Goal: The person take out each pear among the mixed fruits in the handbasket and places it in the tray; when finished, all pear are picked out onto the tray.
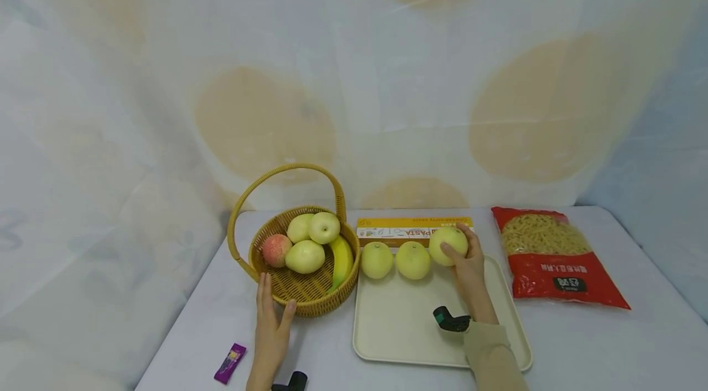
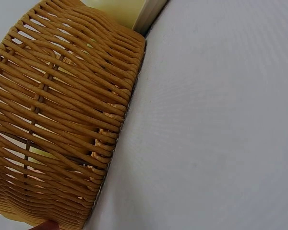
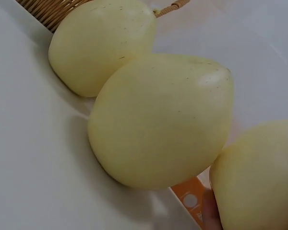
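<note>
My right hand [image 1: 467, 262] grips a pale yellow, pear-shaped fruit [image 1: 448, 246] over the back right of a cream tray [image 1: 420, 323]. Two similar fruits, one in the middle [image 1: 413, 260] and one on the left [image 1: 377, 260], sit side by side along the tray's back edge. My left hand [image 1: 271, 326] has its fingers extended at the front left of a wicker basket [image 1: 321, 305], thumb by its wall. Inside are a peach [image 1: 276, 250], a banana [image 1: 342, 262] and several pale green fruits [image 1: 305, 257]. Woven wall [image 2: 62, 115] fills much of the left wrist view.
Behind the tray lies a pasta box [image 1: 387, 224]. A red bag of pasta [image 1: 558, 259] rests to the tray's right. A small purple packet [image 1: 230, 363] lies left of my left hand. The basket's tall handle [image 1: 298, 166] arches upward, and a patterned curtain [image 1: 387, 71] hangs behind the table.
</note>
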The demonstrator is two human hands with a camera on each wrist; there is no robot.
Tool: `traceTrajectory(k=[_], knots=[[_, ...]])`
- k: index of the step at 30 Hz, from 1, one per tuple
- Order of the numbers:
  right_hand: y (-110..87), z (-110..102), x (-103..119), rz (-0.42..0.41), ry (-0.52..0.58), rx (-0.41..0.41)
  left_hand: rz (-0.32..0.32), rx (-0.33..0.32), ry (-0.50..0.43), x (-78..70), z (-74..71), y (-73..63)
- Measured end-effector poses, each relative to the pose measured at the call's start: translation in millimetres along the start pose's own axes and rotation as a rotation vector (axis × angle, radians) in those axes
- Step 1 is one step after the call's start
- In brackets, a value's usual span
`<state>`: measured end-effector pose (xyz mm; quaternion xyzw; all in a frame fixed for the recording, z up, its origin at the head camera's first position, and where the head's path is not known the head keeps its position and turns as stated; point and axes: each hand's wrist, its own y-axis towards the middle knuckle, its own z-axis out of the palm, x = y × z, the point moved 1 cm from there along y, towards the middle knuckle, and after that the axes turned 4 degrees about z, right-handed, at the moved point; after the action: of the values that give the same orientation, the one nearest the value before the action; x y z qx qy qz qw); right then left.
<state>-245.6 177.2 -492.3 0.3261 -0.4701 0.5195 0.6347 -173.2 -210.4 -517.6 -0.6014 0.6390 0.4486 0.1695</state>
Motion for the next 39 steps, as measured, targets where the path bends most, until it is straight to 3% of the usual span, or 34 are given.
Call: traceTrajectory(k=[4, 10, 18, 21, 34, 39], knots=[[-0.3, -3, -4, 0.021, -0.086, -0.034, -0.001, -0.002, 0.001, -0.1, 0.2, -0.2], [0.4, -5, -9, 0.014, -0.096, -0.047, -0.003, 0.002, 0.002, 0.5, 0.3, -0.2], [-0.9, -7, -13, -0.001, -0.231, -0.066, -0.020, 0.011, 0.010, 1.8, -0.8, -0.7], [-1.5, -7, -13, -0.028, -0.235, -0.067, -0.025, 0.006, 0.015, 2.0, -1.1, -1.0], [-9.7, -5, 14, -0.185, -0.047, -0.144, -0.027, 0.016, 0.002, 0.5, -0.5, 0.0], [-18.2, 12, 29, -0.245, 0.031, -0.087, -0.019, 0.012, 0.004, 0.8, -0.1, 1.1]])
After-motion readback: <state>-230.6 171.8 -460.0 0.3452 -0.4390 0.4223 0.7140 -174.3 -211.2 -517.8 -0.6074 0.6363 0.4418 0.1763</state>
